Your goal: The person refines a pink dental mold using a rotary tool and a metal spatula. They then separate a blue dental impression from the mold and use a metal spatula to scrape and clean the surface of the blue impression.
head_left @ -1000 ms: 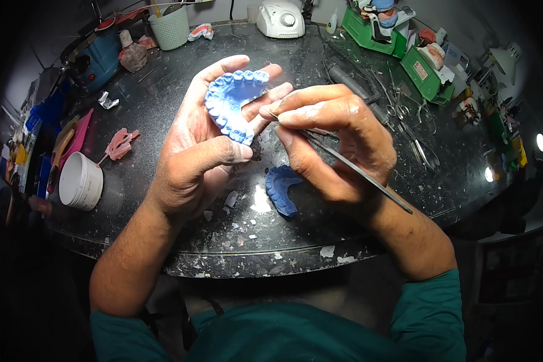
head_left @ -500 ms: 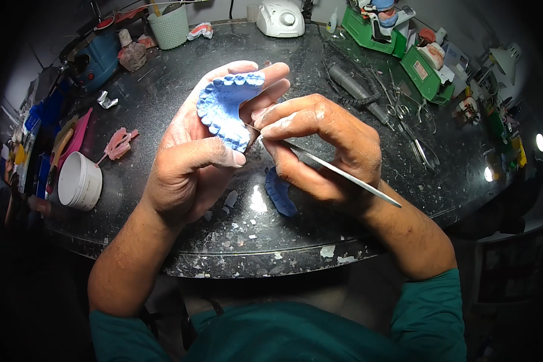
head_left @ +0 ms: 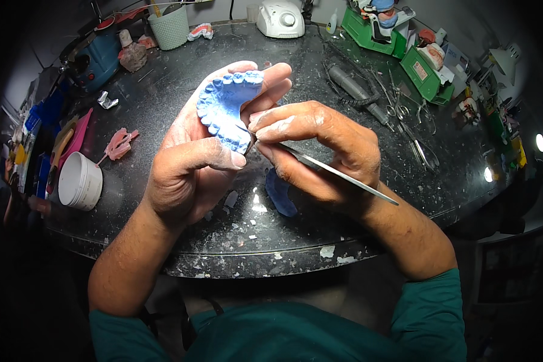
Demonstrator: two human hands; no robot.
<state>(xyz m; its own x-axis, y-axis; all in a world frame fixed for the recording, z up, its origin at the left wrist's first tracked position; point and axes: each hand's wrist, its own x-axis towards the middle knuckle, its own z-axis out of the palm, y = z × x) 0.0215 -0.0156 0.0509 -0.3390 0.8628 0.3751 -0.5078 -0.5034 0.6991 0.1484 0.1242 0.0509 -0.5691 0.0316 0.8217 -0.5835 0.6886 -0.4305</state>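
Held up over the bench, a blue dental cast [head_left: 222, 111] shaped like a horseshoe shows its row of teeth. My left hand [head_left: 190, 151] is closed on it, the thumb pressing its near end and the fingers behind it. Pinched in my right hand [head_left: 326, 148] is a slim metal dental carving tool [head_left: 338, 172], its shaft slanting down toward my wrist. The tool's tip is at the inner edge of the cast's near end, partly hidden by my fingertips. On the bench below my right hand lies a second blue horseshoe-shaped cast [head_left: 280, 194], partly covered by that hand.
White scraps [head_left: 238, 226] litter the dark bench [head_left: 133, 223] near its front edge. At left stand a white tub [head_left: 80, 181] and a pink piece [head_left: 120, 145]. A grey handpiece [head_left: 353, 84], scissors [head_left: 399, 110] and green bins [head_left: 425, 75] lie right; a white control unit [head_left: 280, 19] stands behind.
My right hand has shifted slightly left, bringing the tool's tip closer against the cast's near end. The cast is tilted a little differently; my left hand has barely moved.
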